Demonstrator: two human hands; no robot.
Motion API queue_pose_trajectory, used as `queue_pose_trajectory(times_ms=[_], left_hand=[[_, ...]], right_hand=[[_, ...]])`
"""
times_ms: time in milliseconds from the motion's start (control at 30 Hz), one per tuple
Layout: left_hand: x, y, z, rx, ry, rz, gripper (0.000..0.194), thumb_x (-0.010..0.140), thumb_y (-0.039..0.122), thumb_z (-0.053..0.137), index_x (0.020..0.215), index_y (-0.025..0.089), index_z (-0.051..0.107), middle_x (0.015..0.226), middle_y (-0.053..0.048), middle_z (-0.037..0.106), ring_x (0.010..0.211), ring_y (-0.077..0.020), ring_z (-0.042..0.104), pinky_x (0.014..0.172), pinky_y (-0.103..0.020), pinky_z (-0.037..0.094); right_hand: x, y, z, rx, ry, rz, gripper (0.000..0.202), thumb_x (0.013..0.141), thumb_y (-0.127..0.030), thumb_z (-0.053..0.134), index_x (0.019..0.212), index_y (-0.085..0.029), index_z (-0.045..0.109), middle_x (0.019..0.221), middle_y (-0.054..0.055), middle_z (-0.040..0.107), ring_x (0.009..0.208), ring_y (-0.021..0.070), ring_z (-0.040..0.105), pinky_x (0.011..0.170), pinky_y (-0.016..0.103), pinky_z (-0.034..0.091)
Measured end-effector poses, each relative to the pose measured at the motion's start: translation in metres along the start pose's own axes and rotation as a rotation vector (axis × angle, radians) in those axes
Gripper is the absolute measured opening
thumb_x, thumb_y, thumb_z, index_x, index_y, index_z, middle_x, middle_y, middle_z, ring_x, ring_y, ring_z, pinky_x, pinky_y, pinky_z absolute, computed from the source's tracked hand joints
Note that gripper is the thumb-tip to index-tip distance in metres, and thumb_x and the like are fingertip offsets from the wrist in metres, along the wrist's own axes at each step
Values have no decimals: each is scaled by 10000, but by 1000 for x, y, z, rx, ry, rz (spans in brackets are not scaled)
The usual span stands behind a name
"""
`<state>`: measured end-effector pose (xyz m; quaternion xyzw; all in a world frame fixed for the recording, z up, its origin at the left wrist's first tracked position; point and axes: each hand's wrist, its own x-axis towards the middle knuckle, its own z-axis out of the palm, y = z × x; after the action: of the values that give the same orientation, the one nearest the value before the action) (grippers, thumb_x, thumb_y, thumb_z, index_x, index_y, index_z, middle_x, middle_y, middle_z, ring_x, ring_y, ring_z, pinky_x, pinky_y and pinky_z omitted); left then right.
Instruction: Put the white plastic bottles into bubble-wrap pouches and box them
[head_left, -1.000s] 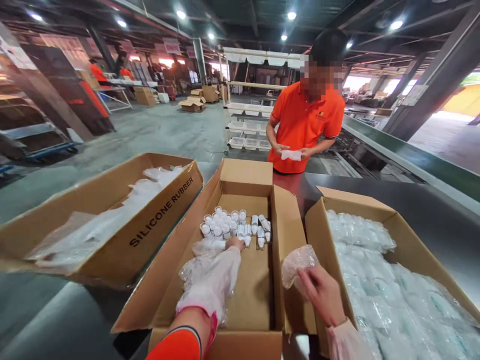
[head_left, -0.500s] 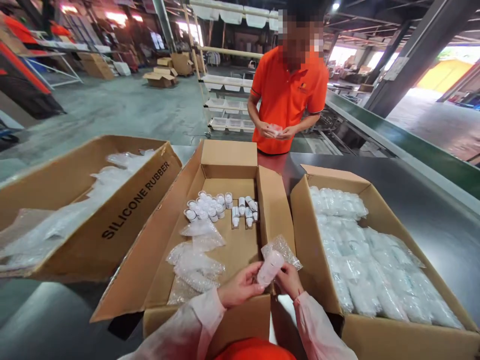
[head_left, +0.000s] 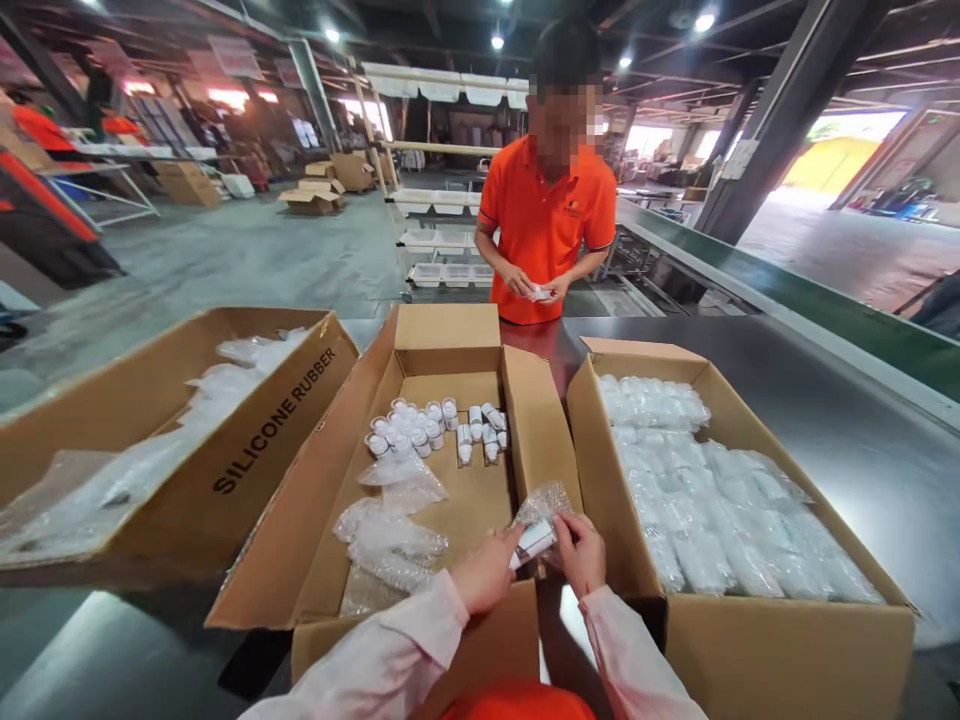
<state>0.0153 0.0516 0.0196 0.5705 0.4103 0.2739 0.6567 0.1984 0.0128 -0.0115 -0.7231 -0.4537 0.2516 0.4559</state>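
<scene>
A small white bottle (head_left: 534, 541) with a printed label lies tilted between my hands, at the near right of the middle carton. My left hand (head_left: 486, 572) grips its lower left end. With fingers pinched, my right hand (head_left: 582, 553) holds a clear bubble-wrap bag (head_left: 546, 500) at its edge. The bag lies around or just behind the bottle; how far the bottle is inside it I cannot tell. Inside the middle carton (head_left: 442, 360) stand several white bottles (head_left: 409, 427), a few more lying beside them, and loose bubble-wrap bags (head_left: 390, 535).
At right, a carton (head_left: 787, 655) holds rows of bubble-wrapped bottles (head_left: 697, 490). The carton marked SILICONE RUBBER (head_left: 285, 430) at left contains clear bags. Across the dark table (head_left: 757, 360) a co-worker (head_left: 547, 220) in orange holds a small item. A rack (head_left: 442, 210) stands behind.
The bottle has turned so its label shows, and it has come together with the bubble-wrap bag. My right hand has shifted up onto the bag's edge. The view has tilted slightly up.
</scene>
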Motion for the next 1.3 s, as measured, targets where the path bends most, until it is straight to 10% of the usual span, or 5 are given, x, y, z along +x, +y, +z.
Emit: queue_pose_trajectory(times_ms=[133, 400, 767, 933, 1300], left_hand=[[0, 1, 8, 193, 10, 4, 429, 482, 26, 720, 859, 228, 680, 742, -55, 596, 896, -296, 543, 905, -390, 354], [12, -4, 10, -732, -282, -439, 179, 746, 250, 659, 846, 105, 631, 764, -76, 634, 692, -160, 618, 668, -288, 482], [34, -29, 31, -1023, 24, -356, 152, 691, 119, 700, 805, 122, 600, 719, -6, 601, 590, -71, 530, 428, -167, 309], [40, -25, 31, -982, 53, -332, 223, 658, 162, 730, 748, 152, 527, 622, 37, 526, 481, -55, 438, 384, -164, 203], [54, -29, 47, -905, 284, -158, 353, 484, 243, 789, 673, 168, 502, 610, 50, 522, 564, -75, 473, 541, -206, 364]], right_hand=[[-2, -7, 1, -51, -15, -71, 411, 841, -491, 453, 823, -182, 723, 779, 96, 670, 748, 221, 609, 705, 341, 483], [-9, -30, 6, -131, -223, -292, 292, 861, -380, 496, 852, -225, 743, 710, 53, 622, 687, 185, 583, 653, 293, 438], [-15, -31, -6, -136, -265, -469, 376, 798, -137, 459, 1138, -200, 603, 908, 80, 592, 788, 186, 589, 716, 301, 498], [-14, -13, -3, -306, -25, -359, 118, 716, -133, 466, 780, -190, 547, 732, 41, 559, 660, 182, 537, 603, 285, 433], [-24, -29, 10, -161, -139, -617, 167, 868, -206, 423, 730, -209, 517, 724, 48, 573, 702, 169, 540, 638, 266, 438]])
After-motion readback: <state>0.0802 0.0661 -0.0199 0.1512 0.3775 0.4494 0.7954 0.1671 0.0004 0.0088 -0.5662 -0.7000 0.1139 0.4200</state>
